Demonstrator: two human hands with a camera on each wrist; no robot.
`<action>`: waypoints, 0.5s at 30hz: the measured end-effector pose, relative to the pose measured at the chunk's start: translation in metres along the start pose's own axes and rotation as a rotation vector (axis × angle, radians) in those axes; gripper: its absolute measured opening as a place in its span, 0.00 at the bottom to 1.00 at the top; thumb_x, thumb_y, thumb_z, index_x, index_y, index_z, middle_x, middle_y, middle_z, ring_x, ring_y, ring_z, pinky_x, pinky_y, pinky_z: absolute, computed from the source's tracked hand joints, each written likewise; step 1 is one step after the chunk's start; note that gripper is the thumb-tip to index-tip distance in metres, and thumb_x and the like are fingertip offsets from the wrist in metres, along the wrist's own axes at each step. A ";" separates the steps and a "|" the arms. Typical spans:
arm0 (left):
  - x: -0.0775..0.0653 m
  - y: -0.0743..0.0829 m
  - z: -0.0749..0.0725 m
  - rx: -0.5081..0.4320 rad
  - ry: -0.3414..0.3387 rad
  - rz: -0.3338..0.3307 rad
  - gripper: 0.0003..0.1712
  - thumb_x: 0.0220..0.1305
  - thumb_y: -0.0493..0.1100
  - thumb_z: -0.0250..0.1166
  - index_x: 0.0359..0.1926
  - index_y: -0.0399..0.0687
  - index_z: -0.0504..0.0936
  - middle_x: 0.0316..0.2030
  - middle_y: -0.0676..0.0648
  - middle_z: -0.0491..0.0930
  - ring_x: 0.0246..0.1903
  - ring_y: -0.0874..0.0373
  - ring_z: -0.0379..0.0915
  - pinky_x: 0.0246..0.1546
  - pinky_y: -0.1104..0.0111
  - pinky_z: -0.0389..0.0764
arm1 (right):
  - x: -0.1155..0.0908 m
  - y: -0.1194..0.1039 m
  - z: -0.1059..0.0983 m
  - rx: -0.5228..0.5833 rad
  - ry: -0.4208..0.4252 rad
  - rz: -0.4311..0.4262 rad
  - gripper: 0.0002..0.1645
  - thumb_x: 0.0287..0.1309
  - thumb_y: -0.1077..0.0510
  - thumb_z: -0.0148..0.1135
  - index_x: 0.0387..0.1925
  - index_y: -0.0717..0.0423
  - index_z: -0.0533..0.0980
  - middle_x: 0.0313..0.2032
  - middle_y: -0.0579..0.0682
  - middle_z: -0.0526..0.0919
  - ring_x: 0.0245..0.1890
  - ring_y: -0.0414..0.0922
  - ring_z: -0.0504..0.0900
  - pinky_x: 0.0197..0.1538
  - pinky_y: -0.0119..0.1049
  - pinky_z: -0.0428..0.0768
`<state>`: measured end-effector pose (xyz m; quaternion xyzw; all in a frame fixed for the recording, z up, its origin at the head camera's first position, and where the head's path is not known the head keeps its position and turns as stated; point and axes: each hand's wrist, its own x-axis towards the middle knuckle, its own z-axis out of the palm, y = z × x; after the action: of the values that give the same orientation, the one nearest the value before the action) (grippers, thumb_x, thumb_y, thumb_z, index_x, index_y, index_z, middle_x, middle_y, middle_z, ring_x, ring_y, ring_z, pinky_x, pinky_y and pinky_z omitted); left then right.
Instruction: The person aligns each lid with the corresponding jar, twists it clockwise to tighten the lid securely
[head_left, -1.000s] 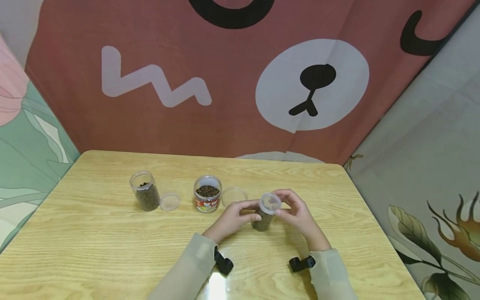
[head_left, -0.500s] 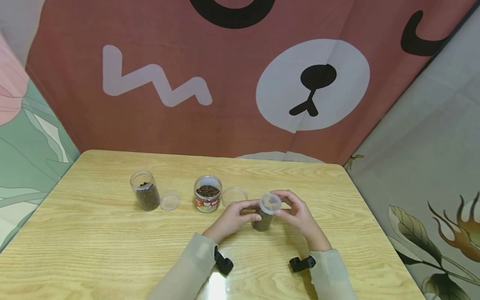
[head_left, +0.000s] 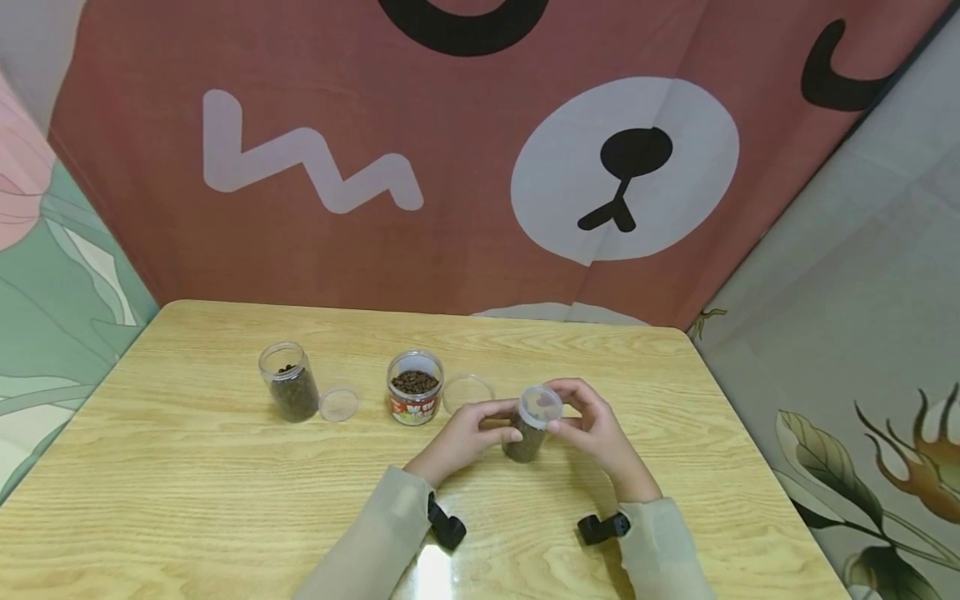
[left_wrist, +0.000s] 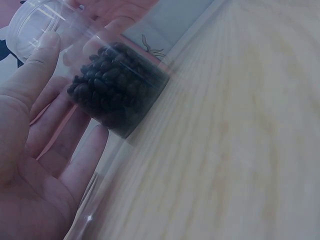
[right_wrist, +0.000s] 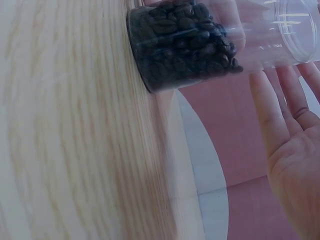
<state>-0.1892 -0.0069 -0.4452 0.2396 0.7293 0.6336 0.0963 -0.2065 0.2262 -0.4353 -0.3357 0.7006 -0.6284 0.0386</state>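
A clear plastic jar part full of coffee beans stands on the table in front of me, with a translucent lid on its mouth. My left hand grips the jar from the left; in the left wrist view its thumb lies high on the side near the lid and its fingers go behind. From the right, my right hand holds the lid's rim between thumb and fingers. In the right wrist view that hand's fingers touch the jar's upper end.
An open jar of dark beans stands at the left, a loose clear lid beside it. Further right is an open, red-labelled jar of brown pellets and another clear lid, partly behind my left hand. A printed cloth hangs behind the table.
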 end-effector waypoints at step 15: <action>0.000 -0.001 -0.001 0.026 -0.006 0.005 0.27 0.60 0.41 0.65 0.60 0.43 0.74 0.56 0.48 0.75 0.54 0.52 0.73 0.58 0.58 0.70 | -0.001 -0.003 0.000 -0.041 -0.024 0.018 0.26 0.62 0.69 0.56 0.61 0.64 0.66 0.53 0.65 0.68 0.53 0.52 0.71 0.50 0.45 0.80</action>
<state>-0.1896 -0.0074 -0.4459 0.2447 0.7366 0.6235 0.0939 -0.2048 0.2269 -0.4326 -0.3375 0.7160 -0.6094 0.0455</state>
